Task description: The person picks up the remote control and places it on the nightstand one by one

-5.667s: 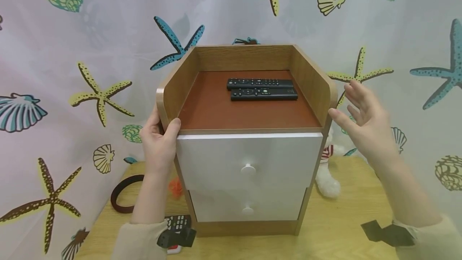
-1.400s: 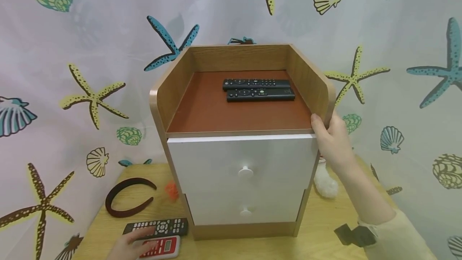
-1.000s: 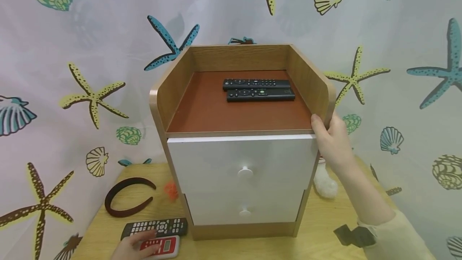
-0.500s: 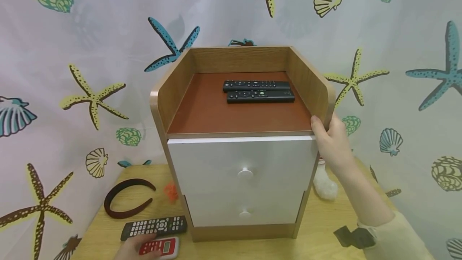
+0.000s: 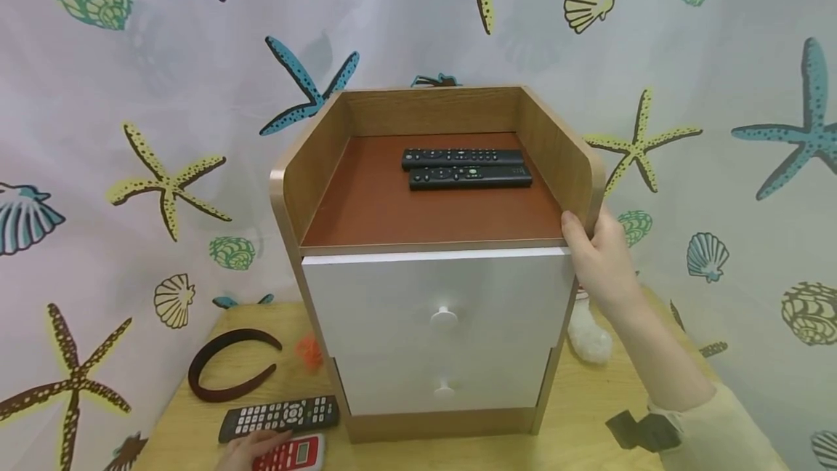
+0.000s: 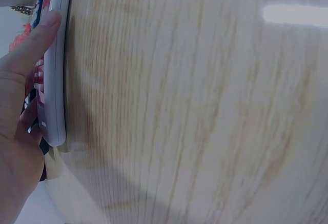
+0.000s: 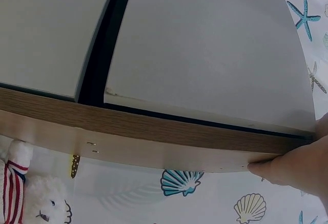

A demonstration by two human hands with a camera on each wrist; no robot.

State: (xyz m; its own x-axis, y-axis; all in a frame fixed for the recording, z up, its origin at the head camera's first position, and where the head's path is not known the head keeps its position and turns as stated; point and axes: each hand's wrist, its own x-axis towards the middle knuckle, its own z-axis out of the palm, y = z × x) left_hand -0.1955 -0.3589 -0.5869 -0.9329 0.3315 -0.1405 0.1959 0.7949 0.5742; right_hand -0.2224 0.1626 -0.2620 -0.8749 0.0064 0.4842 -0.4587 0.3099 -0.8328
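A small wooden cabinet (image 5: 441,426) with two white drawers stands in the middle of the head view. Its upper drawer (image 5: 399,296) juts out slightly. My right hand (image 5: 604,260) grips the cabinet's right side panel near the front, thumb inside and fingers outside. At lower left, my left hand (image 5: 247,451) holds a red and white calculator (image 5: 303,451). In the left wrist view the thumb lies over the calculator's face and the other fingers are on its far side. Just behind it lies a black remote control (image 5: 281,415) with pale buttons.
Two black remotes (image 5: 471,176) lie on the cabinet's top. On the wooden table (image 5: 598,413), a brown headband (image 5: 212,347) and an orange object (image 5: 309,351) lie left. A white plush toy (image 5: 591,336) is partly hidden on the right. A shell-and-starfish curtain (image 5: 196,20) hangs behind.
My left hand has left the cabinet's left side and moved down to the calculator. My right hand, apart from the cabinet at first, now grips its right panel.
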